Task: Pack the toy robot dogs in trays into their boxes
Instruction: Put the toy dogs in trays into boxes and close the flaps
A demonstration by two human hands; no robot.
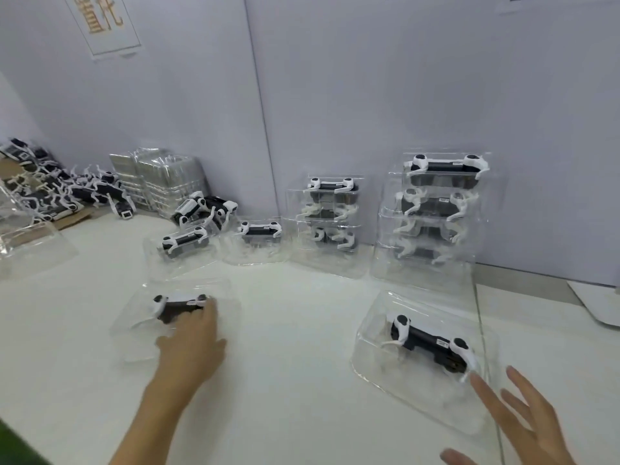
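Resting on a white table (295, 330), the left hand (191, 344) lies with its fingers laid over a black-and-white toy robot dog (177, 305) seated in a clear tray (141, 333); whether the fingers grasp it cannot be told. The right hand (523, 421) is spread wide and empty, fingertips at the near edge of a second clear tray (385, 360) holding another toy dog (432, 344). Stacks of filled trays (432, 209) stand against the wall (335, 95), and loose dogs (57, 186) are heaped at far left.
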